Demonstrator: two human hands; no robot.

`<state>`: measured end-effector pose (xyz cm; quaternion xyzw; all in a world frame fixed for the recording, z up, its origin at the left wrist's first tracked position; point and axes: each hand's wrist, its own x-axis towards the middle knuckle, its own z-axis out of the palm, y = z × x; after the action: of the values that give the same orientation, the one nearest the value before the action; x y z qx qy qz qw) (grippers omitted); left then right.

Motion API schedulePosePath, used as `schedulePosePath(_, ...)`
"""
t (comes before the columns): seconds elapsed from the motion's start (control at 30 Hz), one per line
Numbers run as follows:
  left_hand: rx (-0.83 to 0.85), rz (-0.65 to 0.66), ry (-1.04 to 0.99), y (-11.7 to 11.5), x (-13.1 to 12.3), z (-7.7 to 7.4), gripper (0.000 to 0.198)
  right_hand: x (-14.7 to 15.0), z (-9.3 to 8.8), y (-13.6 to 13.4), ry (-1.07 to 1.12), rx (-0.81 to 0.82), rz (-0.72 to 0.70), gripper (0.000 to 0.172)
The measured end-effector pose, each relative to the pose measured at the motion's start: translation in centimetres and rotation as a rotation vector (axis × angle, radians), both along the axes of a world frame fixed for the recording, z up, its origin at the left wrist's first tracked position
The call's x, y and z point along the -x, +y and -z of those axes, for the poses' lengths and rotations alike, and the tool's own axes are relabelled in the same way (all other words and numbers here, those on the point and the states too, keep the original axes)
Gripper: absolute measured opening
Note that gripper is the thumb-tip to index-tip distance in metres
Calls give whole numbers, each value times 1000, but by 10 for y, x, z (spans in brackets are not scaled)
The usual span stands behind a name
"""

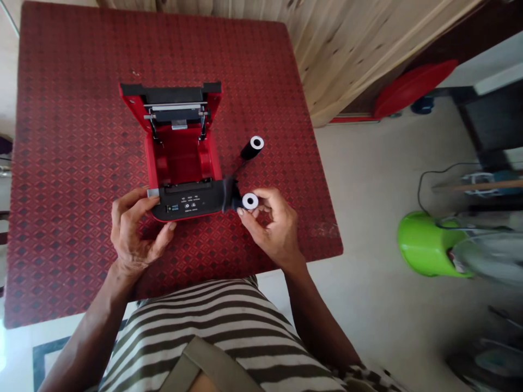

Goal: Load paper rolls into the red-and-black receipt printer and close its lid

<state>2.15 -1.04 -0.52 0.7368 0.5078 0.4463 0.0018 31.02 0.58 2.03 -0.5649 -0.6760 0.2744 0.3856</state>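
Observation:
A small red and black label printer (190, 198) sits on the table with its hinged lid (175, 106) raised. Its red inner bay (183, 158) shows bare. My left hand (137, 228) grips the printer's front left corner, fingers on top beside a grey tab and thumb at the front edge. At the right end of the printer, my right hand (273, 220) pinches a roll with a white ring-shaped core end (250, 201). A black ribbon roll (250, 149) with a similar white core lies just behind, and a thin dark strip seems to run between the two.
The table (81, 109) has a red diamond-patterned cover. Beyond its back right side hangs a beige curtain (347, 49). On the floor to the right are a lime green bucket (425, 245), a dark cable and a blurred fan-like object.

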Motion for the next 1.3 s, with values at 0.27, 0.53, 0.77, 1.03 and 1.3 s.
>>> schedulePosePath(0.27, 27, -19, -10, -2, 0, -1, 57, 4, 17, -1, -124, 54, -123, 15)
schedulePosePath(0.53, 46, -13, -17, -2, 0, -1, 61, -29, 2, 27, 219, 169, 14, 40)
schedulePosePath(0.77, 28, -1, 1, -1, -1, -2, 66, -37, 37, 95, 57, 69, 45, 65)
schedulePosePath(1.03, -26, 47, -27, 3, -2, -3, 64, -28, 43, 126, 12, 32, 15, 36)
schedulePosePath(1.3, 5, 46, -23, 1, 0, -3, 63, -23, 13, 112, 97, -82, 1, 41)
